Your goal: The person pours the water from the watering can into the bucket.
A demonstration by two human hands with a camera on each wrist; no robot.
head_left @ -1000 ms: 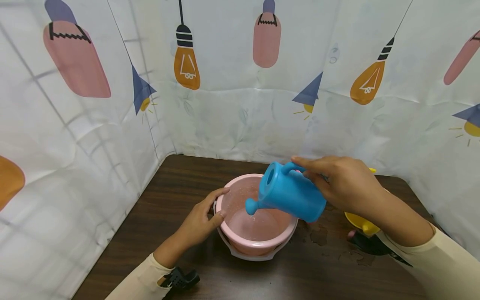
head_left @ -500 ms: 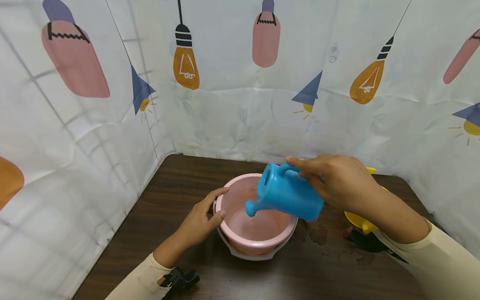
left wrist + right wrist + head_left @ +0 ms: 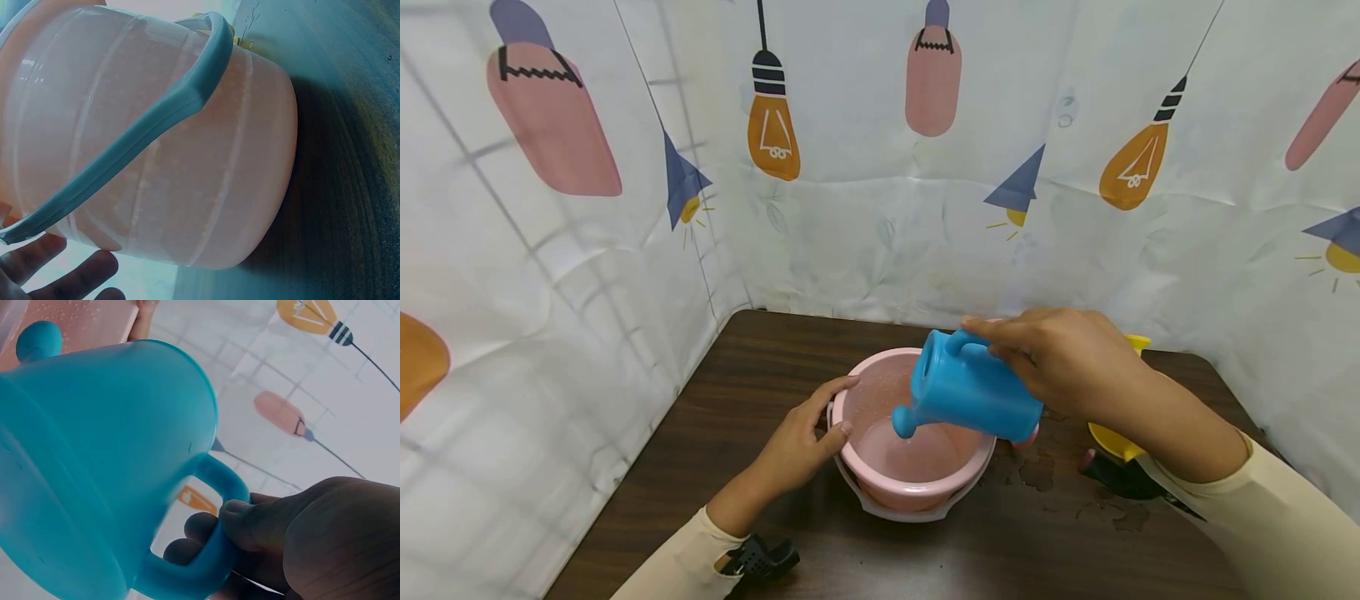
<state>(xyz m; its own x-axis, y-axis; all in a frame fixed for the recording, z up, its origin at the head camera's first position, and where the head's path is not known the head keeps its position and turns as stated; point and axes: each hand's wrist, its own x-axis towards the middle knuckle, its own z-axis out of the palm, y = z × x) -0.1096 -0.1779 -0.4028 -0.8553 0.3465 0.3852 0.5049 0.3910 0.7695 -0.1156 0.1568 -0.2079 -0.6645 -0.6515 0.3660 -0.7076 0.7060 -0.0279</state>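
Gripping the handle of a blue watering can [image 3: 977, 392], with thumb on top and fingers curled through the loop, as the right wrist view made plain; right hand [image 3: 1063, 367] kept the can tipped over the pink bucket [image 3: 880, 392], spout [image 3: 904, 422] pointed down inside the rim and hanging above the bucket's floor, not touching it. Rested against the bucket's left rim, left hand [image 3: 801, 442] with fingers curved round the outside edge and thumb hooked at the lip, holding it. Seen from the left wrist view as a pale pink wall crossed by a grey-blue carrying handle [image 3: 134, 140] folded down along the side, with fingertips [image 3: 75, 278] showing just below the bucket. Stood on a dark wooden table [image 3: 737, 383], bucket near the middle, closer to the back left corner than to the front edge. Lay on the table to the right of the bucket, dark wet patches [image 3: 1037, 471], close to its base. Sat further right of the bucket, half hidden behind the right forearm, a yellow thing [image 3: 1112, 442], its kind impossible to tell. Hung behind and to both sides of the bucket, a white curtain [image 3: 865, 208] printed with orange bulbs, pink shapes and blue lamps. Covered both forearms, cream sleeves [image 3: 1277, 517].
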